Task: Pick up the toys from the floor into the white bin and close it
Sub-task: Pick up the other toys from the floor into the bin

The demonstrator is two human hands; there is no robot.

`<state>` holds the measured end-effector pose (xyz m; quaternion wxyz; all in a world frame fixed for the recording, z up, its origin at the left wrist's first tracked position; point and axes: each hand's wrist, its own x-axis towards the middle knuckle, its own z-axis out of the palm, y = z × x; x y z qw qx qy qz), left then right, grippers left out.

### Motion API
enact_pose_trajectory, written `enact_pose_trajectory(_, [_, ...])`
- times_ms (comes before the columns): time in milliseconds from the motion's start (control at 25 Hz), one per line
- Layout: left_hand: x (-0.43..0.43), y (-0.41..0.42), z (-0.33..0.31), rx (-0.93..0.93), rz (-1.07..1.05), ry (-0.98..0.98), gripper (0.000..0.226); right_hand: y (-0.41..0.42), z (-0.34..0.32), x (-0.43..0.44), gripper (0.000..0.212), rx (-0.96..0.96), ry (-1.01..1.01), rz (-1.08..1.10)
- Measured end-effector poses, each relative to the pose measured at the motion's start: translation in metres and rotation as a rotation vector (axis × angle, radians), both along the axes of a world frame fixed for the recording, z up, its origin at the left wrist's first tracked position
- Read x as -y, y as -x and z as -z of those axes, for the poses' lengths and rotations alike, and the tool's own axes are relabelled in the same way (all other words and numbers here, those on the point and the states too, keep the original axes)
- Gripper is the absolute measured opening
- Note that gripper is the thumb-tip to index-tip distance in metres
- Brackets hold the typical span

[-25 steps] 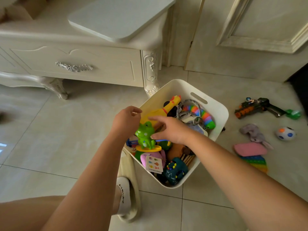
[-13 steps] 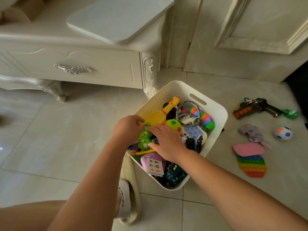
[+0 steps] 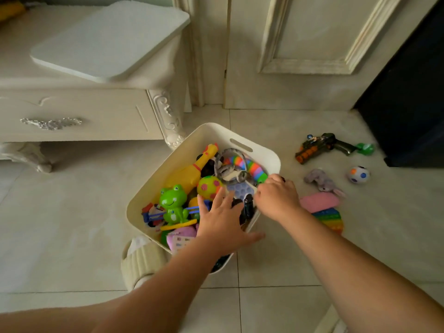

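Observation:
The white bin (image 3: 269, 155) stands on the tiled floor, full of toys: a green frog (image 3: 173, 203), a yellow rubber chicken (image 3: 192, 171), a rainbow slug (image 3: 254, 168). My left hand (image 3: 223, 224) lies palm down with fingers spread over the bin's near right part. My right hand (image 3: 276, 195) is curled at the bin's right rim; what its fingers touch is hidden. On the floor to the right lie a toy gun (image 3: 322, 145), a spotted ball (image 3: 358, 174), a grey plush (image 3: 320, 181), a pink pad (image 3: 319, 201) and a rainbow pop mat (image 3: 332, 219).
A cream cabinet (image 3: 79, 114) stands at the left with a flat white board (image 3: 113, 39) on top. A panelled door (image 3: 312, 56) is behind the bin, a dark object (image 3: 413, 104) at the right. My slippered foot (image 3: 141, 263) is beside the bin's near corner.
Both hands have moved right across the bin. The green frog has been let go and now stands in the bin's left part.

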<state>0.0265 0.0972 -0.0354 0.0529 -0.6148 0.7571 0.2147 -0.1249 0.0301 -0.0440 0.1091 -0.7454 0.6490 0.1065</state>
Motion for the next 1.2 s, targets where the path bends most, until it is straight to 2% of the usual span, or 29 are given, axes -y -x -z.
enact_pose_trajectory(80, [-0.002,0.016,0.009,0.173,0.075,-0.053,0.097,0.008,-0.006,0.000,0.035,-0.031,0.000,0.043])
enact_pose_trajectory(200, [0.002,0.025,0.015,0.204,0.022,-0.083,0.081,0.027,-0.005,-0.006,0.032,0.008,-0.002,0.044])
enact_pose_trajectory(240, [0.003,0.027,0.015,0.197,0.017,-0.072,0.076,0.034,-0.005,-0.010,0.031,0.111,0.009,0.025])
enact_pose_trajectory(280, [0.006,0.028,0.014,0.196,0.023,-0.058,0.074,0.042,-0.007,-0.013,0.029,0.305,0.030,0.078])
enact_pose_trajectory(360, [0.014,0.025,0.008,0.207,0.037,-0.040,0.075,0.063,-0.022,-0.009,0.023,0.701,0.151,0.368])
enact_pose_trajectory(440, [0.026,0.026,0.006,0.234,0.071,-0.029,0.082,0.108,-0.026,0.000,0.023,0.804,0.287,0.651])
enact_pose_trajectory(560, [0.034,0.035,0.002,0.291,0.083,-0.102,0.098,0.167,-0.004,0.000,0.028,0.779,0.102,0.827])
enact_pose_trajectory(640, [0.038,0.049,-0.003,0.342,0.083,-0.150,0.120,0.185,0.031,-0.011,0.034,0.738,0.038,0.900])
enact_pose_trajectory(720, [0.050,0.071,-0.015,0.286,0.072,-0.047,0.132,0.187,0.064,-0.028,0.039,0.727,-0.017,0.972])
enact_pose_trajectory(800, [0.062,0.106,-0.023,0.017,0.142,0.184,0.114,0.187,0.090,-0.036,0.048,0.718,-0.089,1.044])
enact_pose_trajectory(880, [0.063,0.147,-0.019,-0.346,0.231,0.336,0.078,0.188,0.109,-0.040,0.072,0.627,-0.161,1.057])
enact_pose_trajectory(920, [0.063,0.165,-0.009,-0.464,0.253,0.294,0.064,0.191,0.117,-0.040,0.082,0.575,-0.178,1.045])
enact_pose_trajectory(1000, [0.061,0.189,0.026,-0.557,0.215,0.066,0.055,0.195,0.131,-0.037,0.088,0.462,-0.175,0.995])
enact_pose_trajectory(1080, [0.064,0.199,0.069,-0.549,0.070,-0.164,0.055,0.200,0.144,-0.030,0.084,0.387,-0.161,0.991])
enact_pose_trajectory(1200, [0.077,0.211,0.119,-0.481,-0.242,-0.344,0.054,0.207,0.162,-0.008,0.081,0.430,-0.129,1.170])
